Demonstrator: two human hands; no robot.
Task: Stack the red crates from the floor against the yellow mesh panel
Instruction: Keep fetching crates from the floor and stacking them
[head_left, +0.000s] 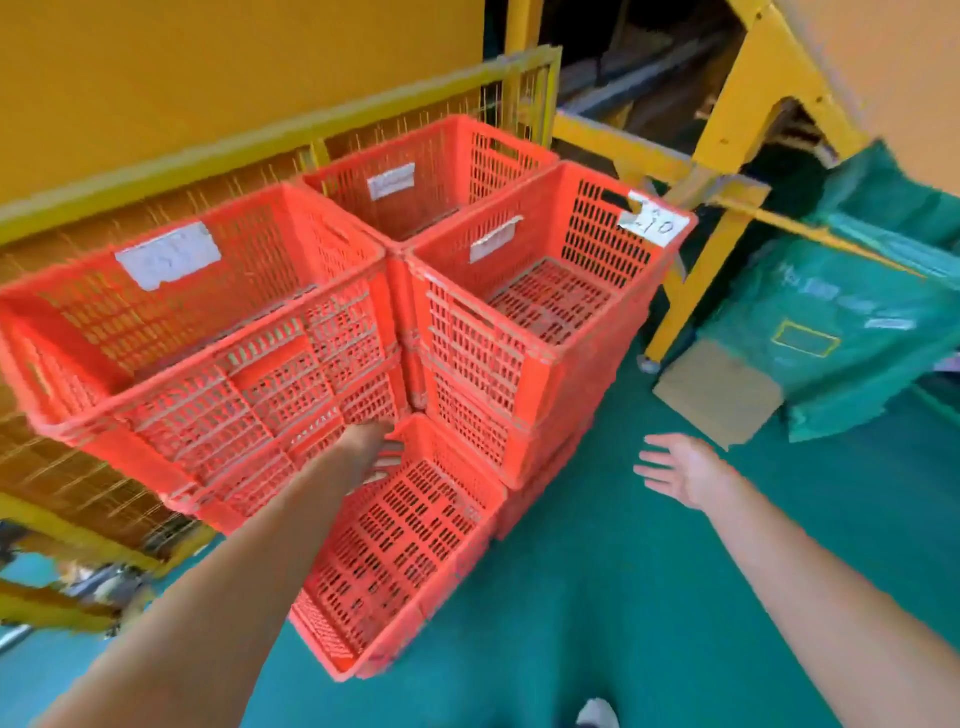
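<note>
Reaching over the floor crate (405, 551), left hand (370, 453) curls its grip on the far rim, beside the stacks (519, 312) at the yellow mesh panel (78, 467). Crate's long axis runs away from the person; right hand (685, 470), grip spread and empty, hovers to its right.

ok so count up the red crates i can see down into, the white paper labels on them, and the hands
red crates with the inside in view: 4 (left, back, right, low front)
white paper labels: 4 ()
hands: 2 (left hand, right hand)
total: 10
Crates lower in the stacks are too hidden to count.
</note>
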